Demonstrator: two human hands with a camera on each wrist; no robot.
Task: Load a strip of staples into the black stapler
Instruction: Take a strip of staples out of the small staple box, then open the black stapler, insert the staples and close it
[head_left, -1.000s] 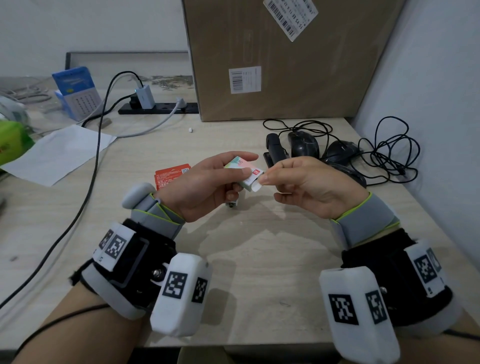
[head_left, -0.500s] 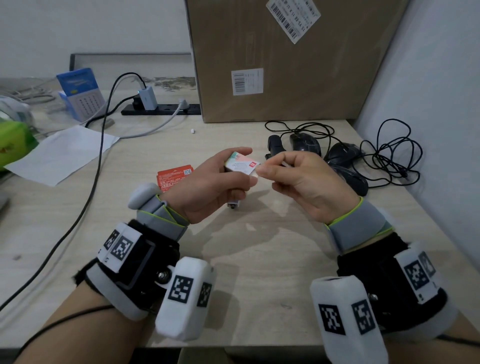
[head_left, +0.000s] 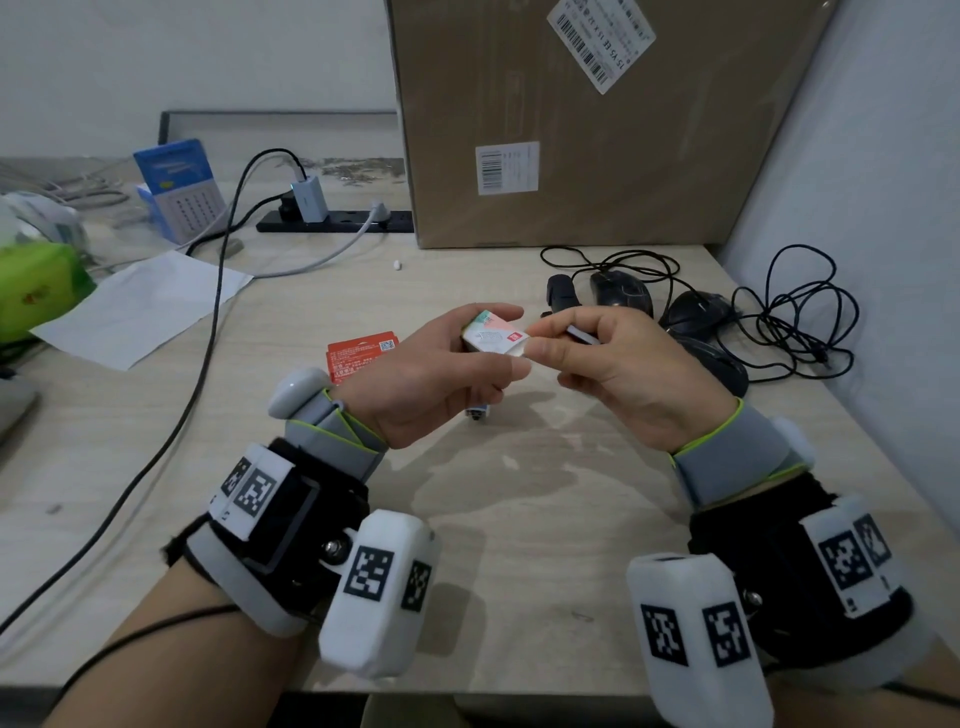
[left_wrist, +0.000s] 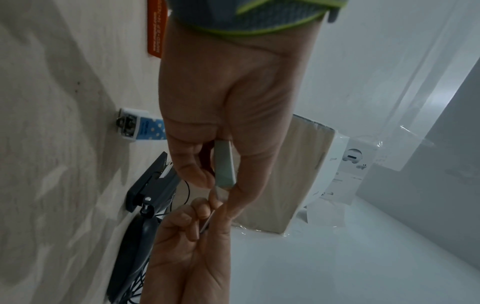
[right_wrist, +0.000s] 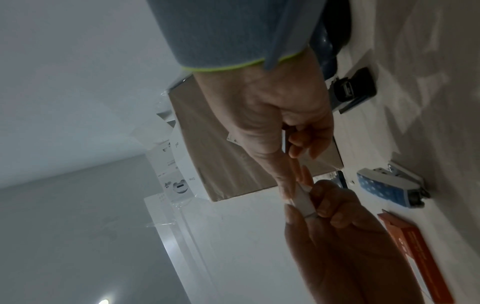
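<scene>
My left hand (head_left: 506, 340) grips a small white staple box (head_left: 485, 336) above the desk, thumb below and fingers over the top. My right hand (head_left: 543, 338) meets the box's right end and pinches a thin silver strip of staples (head_left: 583, 335) between thumb and fingers. From the left wrist the strip (left_wrist: 207, 222) shows edge-on just past the box (left_wrist: 224, 164). The black stapler (head_left: 561, 293) lies on the desk behind my right hand, its top swung open (left_wrist: 153, 185). It also shows in the right wrist view (right_wrist: 355, 88).
A small blue and white stapler (head_left: 478, 413) lies under my left hand, an orange box (head_left: 361, 353) to its left. Black mice (head_left: 621, 291) and tangled cables (head_left: 789, 312) crowd the right. A big cardboard box (head_left: 571, 130) stands behind; paper (head_left: 140, 312) and a power strip (head_left: 337, 221) lie at left.
Both hands rose a little with the box. A silver strip now shows in my right fingers, where a second ago they only pinched the box's end.
</scene>
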